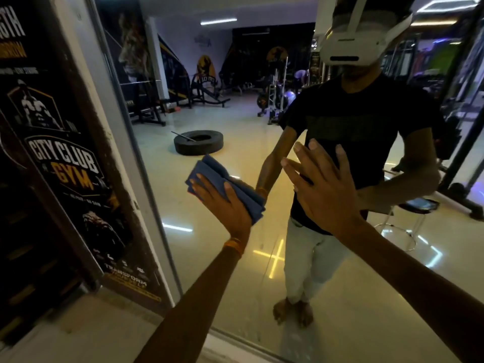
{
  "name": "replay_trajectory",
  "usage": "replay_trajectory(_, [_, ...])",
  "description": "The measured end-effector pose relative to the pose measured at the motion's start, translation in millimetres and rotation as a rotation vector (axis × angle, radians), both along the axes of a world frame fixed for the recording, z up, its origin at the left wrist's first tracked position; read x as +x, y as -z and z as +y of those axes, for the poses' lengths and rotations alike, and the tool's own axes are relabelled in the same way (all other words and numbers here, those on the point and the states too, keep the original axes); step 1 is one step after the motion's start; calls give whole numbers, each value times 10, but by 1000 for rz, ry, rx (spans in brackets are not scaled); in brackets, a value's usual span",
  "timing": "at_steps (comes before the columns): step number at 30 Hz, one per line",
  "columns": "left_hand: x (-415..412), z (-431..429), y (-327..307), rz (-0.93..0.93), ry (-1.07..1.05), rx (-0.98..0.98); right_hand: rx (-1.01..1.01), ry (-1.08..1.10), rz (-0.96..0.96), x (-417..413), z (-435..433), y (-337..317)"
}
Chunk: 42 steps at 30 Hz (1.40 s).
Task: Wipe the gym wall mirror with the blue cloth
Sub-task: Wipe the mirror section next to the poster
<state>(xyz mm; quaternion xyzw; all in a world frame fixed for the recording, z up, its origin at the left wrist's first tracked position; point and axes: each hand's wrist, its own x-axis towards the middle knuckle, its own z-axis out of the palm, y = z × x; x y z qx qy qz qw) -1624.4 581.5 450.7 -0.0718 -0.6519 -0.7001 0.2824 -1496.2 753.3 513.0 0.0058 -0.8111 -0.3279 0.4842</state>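
The gym wall mirror [225,258] fills the middle and right of the head view and shows my own reflection. A folded blue cloth [217,176] lies flat against the glass at mid height. My left hand [222,203] presses on it with straight fingers spread over the cloth. An orange band circles that wrist. My right hand [319,184] is raised beside it, to the right, palm toward the glass with fingers straight and spread, holding nothing. Whether that palm touches the glass cannot be told.
A dark gym poster [65,163] covers the wall left of the mirror's metal edge [136,153]. A white ledge [110,328] runs below. Reflected in the glass are a tyre [199,142], weight machines and a stool [416,210].
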Motion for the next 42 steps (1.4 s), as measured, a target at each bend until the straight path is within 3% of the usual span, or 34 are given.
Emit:
replay_trajectory(3, [371,221,306,45,94,-8,3,-8,1,-21,26,10])
replay_trajectory(5, [66,14,459,31,58,-18,3,-33,-2,3,42,8])
replay_trajectory(10, [-848,-562,563,-267,-87,108,-25,-51,-7,38,5,18])
replay_trajectory(13, [-240,-91,550,-240,-34,184,-16,-39,-35,147,57,63])
replay_trajectory(17, [755,555,736,-108,18,-122,6,-39,-64,539,358,147])
replay_trajectory(22, [89,334,744,-145,-38,80,129,-39,-24,827,776,150])
replay_trajectory(25, [248,478,646,-267,-82,185,159,-44,-16,828,803,173])
replay_trajectory(27, [801,910,716,-247,-65,70,160,-58,-38,818,792,172])
replay_trajectory(28, [1120,1182,822,-162,-82,-97,151,-78,-47,818,790,165])
replay_trajectory(29, [1363,1398,913,-101,-50,-141,136,-99,-57,832,795,162])
replay_trajectory(31, [1502,1543,952,-121,102,22,128,-129,-93,868,799,159])
replay_trajectory(38, [630,798,648,-365,-142,410,61,-155,-149,919,720,110])
replay_trajectory(40, [755,1095,905,-363,-106,448,63,-143,-153,873,612,133])
replay_trajectory(42, [1320,1469,912,-290,72,482,40,-158,-139,782,516,128])
